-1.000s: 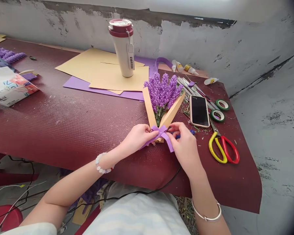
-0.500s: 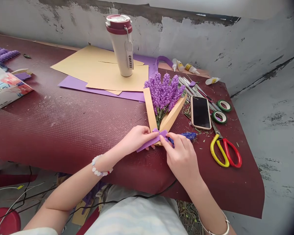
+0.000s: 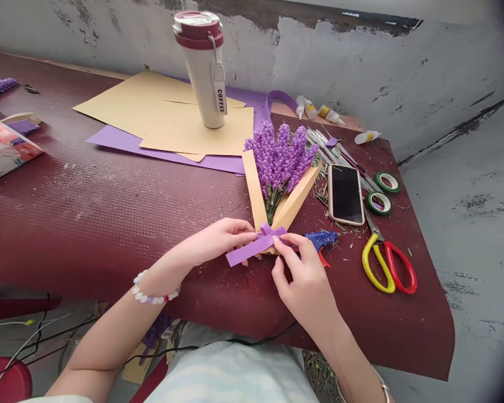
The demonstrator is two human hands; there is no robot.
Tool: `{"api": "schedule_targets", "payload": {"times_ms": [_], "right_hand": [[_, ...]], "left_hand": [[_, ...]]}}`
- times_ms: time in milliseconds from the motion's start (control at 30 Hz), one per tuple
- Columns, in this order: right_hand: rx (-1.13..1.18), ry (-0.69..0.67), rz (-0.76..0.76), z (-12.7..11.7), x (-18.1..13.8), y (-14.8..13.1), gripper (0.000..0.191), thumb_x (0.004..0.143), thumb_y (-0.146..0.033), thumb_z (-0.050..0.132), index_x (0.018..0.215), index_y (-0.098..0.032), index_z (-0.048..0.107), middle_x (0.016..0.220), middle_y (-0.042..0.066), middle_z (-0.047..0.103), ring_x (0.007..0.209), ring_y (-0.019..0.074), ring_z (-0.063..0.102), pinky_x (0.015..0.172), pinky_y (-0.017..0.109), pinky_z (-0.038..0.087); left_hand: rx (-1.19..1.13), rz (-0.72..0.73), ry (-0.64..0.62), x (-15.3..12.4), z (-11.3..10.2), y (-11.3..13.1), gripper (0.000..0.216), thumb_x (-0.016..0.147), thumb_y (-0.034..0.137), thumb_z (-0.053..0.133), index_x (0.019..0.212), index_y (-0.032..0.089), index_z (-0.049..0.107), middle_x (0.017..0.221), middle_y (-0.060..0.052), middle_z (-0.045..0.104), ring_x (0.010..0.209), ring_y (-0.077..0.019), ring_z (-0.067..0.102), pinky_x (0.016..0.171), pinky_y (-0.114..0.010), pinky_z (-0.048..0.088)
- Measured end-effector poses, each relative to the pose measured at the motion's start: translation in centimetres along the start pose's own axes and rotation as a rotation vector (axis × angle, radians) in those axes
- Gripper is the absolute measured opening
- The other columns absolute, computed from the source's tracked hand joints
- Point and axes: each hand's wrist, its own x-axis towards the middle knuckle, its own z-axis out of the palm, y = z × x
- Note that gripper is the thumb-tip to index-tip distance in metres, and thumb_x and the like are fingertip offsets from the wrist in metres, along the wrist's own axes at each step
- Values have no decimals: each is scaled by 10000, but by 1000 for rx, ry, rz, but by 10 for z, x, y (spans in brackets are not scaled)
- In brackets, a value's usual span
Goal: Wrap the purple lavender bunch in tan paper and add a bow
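A bouquet of purple flowers (image 3: 279, 157) with green stems lies on the table, framed by a tan paper wrap (image 3: 294, 197) folded in a V. Across the base of the wrap is a purple ribbon (image 3: 246, 250), crossed over itself, one flat end pointing to the lower left. My left hand (image 3: 224, 240) grips the ribbon and wrap from the left, some fingertips underneath. From the right, my right hand (image 3: 300, 263) pinches the ribbon near its crossing between thumb and forefinger. A blue glue gun (image 3: 322, 239) lies partly behind my right hand.
Right of the bouquet lie a phone (image 3: 345, 193), red-and-yellow scissors (image 3: 380, 263) and green tape rolls (image 3: 378, 202). A coffee cup (image 3: 204, 84) stands on tan sheets (image 3: 172, 131) behind. Small glue bottles (image 3: 330, 115) and thin wires are at the back right.
My left hand has shifted slightly left and down, off the top of the ribbon, so more of its strip shows. My right hand has turned a little and stays at the crossing.
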Motion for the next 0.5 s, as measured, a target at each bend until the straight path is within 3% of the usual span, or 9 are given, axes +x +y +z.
{"api": "schedule_targets", "payload": {"times_ms": [167, 267, 400, 500], "right_hand": [[-73, 66, -33, 6, 1, -3, 280, 922, 24, 499, 1106, -69, 690, 1023, 166, 663, 978, 250, 631, 875, 405, 576], [-170, 91, -69, 8, 0, -6, 286, 924, 26, 503, 1117, -65, 693, 1022, 182, 669, 974, 260, 630, 845, 414, 584], [-228, 66, -78, 6, -2, -10, 287, 932, 3, 510, 1149, -59, 687, 1016, 193, 668, 979, 270, 619, 840, 423, 583], [-222, 53, -52, 5, -2, -11, 306, 942, -8, 487, 1154, -90, 692, 1025, 185, 667, 993, 267, 612, 855, 428, 578]], "left_hand": [[53, -81, 20, -2, -1, 2, 533, 850, 644, 597, 914, 129, 718, 810, -92, 781, 555, -163, 683, 495, -232, 453], [110, -104, 67, -1, 6, 4, 538, 827, 652, 625, 814, 124, 725, 719, -87, 769, 523, -156, 668, 449, -215, 381], [113, -125, 92, -1, 11, 3, 436, 806, 568, 683, 708, 143, 664, 697, -86, 764, 504, -153, 665, 432, -208, 332], [167, -77, 117, -5, 12, -1, 303, 838, 430, 661, 687, 169, 629, 651, -46, 736, 494, -145, 639, 460, -222, 375]]}}
